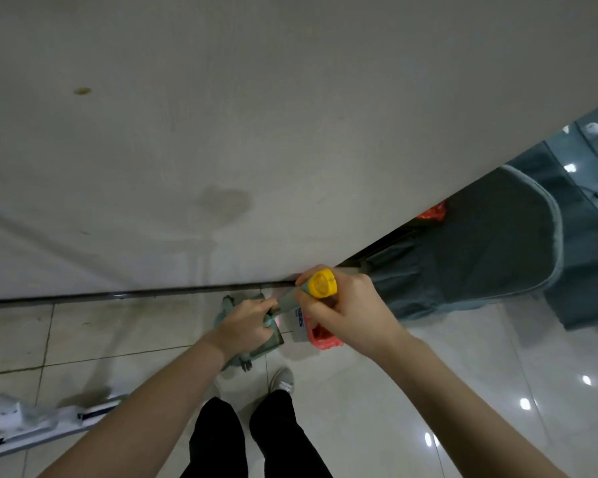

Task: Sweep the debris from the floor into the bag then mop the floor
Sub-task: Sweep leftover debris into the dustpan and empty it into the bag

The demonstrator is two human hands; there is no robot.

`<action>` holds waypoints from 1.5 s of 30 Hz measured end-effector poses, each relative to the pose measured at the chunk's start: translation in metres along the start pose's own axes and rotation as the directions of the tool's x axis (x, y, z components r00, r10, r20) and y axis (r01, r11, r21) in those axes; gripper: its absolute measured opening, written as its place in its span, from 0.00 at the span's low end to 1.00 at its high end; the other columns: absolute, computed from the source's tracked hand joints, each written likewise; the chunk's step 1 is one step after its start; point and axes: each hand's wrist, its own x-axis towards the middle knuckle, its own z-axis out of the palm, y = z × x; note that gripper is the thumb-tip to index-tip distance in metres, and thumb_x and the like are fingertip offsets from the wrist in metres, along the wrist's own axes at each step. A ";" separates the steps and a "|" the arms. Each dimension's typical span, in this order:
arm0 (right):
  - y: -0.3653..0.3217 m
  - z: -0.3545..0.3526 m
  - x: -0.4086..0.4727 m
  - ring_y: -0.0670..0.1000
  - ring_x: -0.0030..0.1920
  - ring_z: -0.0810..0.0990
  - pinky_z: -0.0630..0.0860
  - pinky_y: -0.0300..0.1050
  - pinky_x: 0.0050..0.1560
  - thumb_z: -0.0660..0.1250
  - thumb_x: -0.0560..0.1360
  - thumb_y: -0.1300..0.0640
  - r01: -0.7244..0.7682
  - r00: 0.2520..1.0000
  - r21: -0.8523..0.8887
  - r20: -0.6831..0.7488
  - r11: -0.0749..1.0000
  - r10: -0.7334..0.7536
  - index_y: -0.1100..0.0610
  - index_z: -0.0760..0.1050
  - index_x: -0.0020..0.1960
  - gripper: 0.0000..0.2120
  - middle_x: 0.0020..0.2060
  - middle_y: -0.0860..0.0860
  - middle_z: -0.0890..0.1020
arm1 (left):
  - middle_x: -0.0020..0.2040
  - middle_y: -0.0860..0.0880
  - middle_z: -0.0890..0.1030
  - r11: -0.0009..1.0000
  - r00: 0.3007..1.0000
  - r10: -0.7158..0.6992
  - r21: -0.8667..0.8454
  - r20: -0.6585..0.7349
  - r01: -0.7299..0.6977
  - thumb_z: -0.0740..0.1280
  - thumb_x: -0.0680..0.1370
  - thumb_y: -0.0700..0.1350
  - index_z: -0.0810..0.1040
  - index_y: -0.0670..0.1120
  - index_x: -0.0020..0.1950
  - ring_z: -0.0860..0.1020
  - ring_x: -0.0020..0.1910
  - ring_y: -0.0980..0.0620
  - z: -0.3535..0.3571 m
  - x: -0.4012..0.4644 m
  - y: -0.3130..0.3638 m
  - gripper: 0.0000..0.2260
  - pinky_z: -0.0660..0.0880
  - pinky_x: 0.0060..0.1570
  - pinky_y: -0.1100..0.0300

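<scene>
Both hands hold a grey-green broom handle (288, 298) that ends in a yellow cap (321, 283). My right hand (346, 310) grips it just below the cap. My left hand (246, 327) grips it lower down. Under the hands, the green broom head (256, 350) rests on the tiled floor close to the wall base. A red plastic bag (321, 339) lies on the floor beside it, with a white and blue scrap (299, 324) at its mouth. A white flat mop (45, 426) lies on the floor at lower left.
A stained white wall (221, 132) fills the upper view, meeting the floor at a dark skirting line (135, 293). A grey-green fabric chair (480, 250) stands at right past the wall's corner, with red plastic (432, 212) behind it. My legs and a shoe (282, 381) are below.
</scene>
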 end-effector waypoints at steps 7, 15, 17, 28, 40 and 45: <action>0.006 -0.006 -0.006 0.46 0.49 0.81 0.79 0.48 0.51 0.70 0.71 0.45 0.044 0.999 -0.060 -0.016 0.997 -0.045 0.50 0.80 0.55 0.15 0.52 0.44 0.80 | 0.61 0.45 0.75 0.985 0.989 -0.097 0.151 0.113 0.080 0.69 0.73 0.47 0.65 0.52 0.74 0.76 0.59 0.44 -0.015 -0.001 0.017 0.30 0.72 0.56 0.54; 0.004 -0.003 -0.004 0.50 0.43 0.83 0.80 0.52 0.45 0.73 0.72 0.48 0.002 0.990 -0.115 -0.140 0.993 -0.019 0.57 0.80 0.49 0.13 0.42 0.49 0.85 | 0.55 0.48 0.80 0.922 0.946 -0.277 0.324 0.169 0.212 0.67 0.70 0.47 0.73 0.50 0.58 0.79 0.51 0.45 -0.028 0.002 0.012 0.17 0.77 0.46 0.54; 0.003 -0.003 -0.005 0.51 0.41 0.83 0.80 0.52 0.45 0.74 0.72 0.50 -0.021 0.979 -0.100 -0.206 0.995 0.000 0.59 0.80 0.49 0.13 0.40 0.51 0.85 | 0.52 0.50 0.81 0.926 0.958 -0.239 0.335 0.157 0.176 0.64 0.71 0.43 0.74 0.52 0.53 0.79 0.49 0.46 -0.033 0.008 0.011 0.11 0.75 0.41 0.56; -0.019 0.008 0.021 0.52 0.37 0.82 0.79 0.50 0.41 0.74 0.72 0.47 0.000 0.967 -0.118 -0.254 0.993 -0.030 0.60 0.77 0.42 0.16 0.37 0.52 0.83 | 0.53 0.44 0.74 0.706 0.997 0.062 0.708 -0.034 -0.020 0.63 0.74 0.39 0.78 0.49 0.57 0.70 0.57 0.41 -0.078 0.031 0.018 0.14 0.64 0.59 0.46; -0.009 -0.007 0.063 0.47 0.49 0.82 0.78 0.44 0.56 0.70 0.76 0.59 0.090 0.995 0.000 -0.045 0.996 -0.090 0.60 0.76 0.59 0.12 0.49 0.49 0.83 | 0.68 0.46 0.65 0.885 0.927 -0.333 -0.397 -0.170 0.245 0.74 0.71 0.46 0.57 0.57 0.77 0.67 0.67 0.47 -0.036 0.009 0.008 0.39 0.65 0.67 0.57; -0.018 0.008 0.060 0.52 0.48 0.83 0.79 0.45 0.50 0.71 0.75 0.60 0.127 0.992 0.085 -0.019 0.988 -0.126 0.62 0.75 0.55 0.11 0.47 0.53 0.84 | 0.57 0.50 0.78 0.790 0.860 -0.455 -0.549 -0.229 0.272 0.78 0.64 0.56 0.73 0.54 0.61 0.77 0.56 0.51 -0.036 0.015 0.009 0.28 0.72 0.51 0.64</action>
